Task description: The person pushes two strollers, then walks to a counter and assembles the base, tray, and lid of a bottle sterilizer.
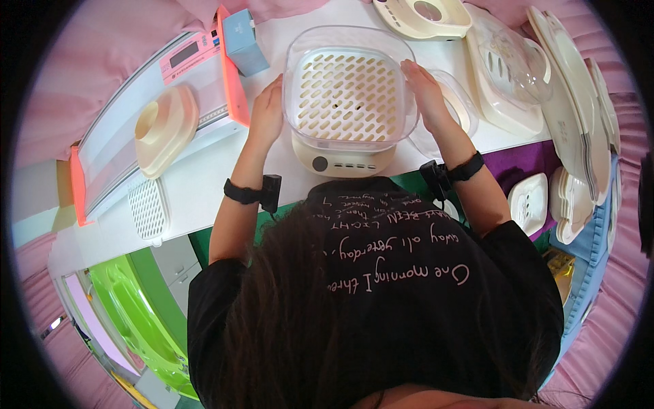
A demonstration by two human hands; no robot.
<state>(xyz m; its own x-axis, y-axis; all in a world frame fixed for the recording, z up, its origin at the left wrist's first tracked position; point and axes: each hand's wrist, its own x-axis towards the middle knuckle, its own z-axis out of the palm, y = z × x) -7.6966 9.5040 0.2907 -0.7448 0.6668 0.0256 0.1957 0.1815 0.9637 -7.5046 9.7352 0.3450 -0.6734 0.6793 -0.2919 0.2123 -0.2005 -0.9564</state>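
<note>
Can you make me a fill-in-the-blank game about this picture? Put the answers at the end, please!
1. The tub is ____ the left hand and the right hand.
2. The colour of the small box is ____.
3. The person wears ____ wristbands, counting both arms.
4. The colour of the shirt is ____.

Missing words: between; blue; two; black.

bright, even light | soft shadows | fisheye-bent edges | corners black

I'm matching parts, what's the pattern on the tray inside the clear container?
The white tray has rows of slanted oblong slots; best in head view.
</note>
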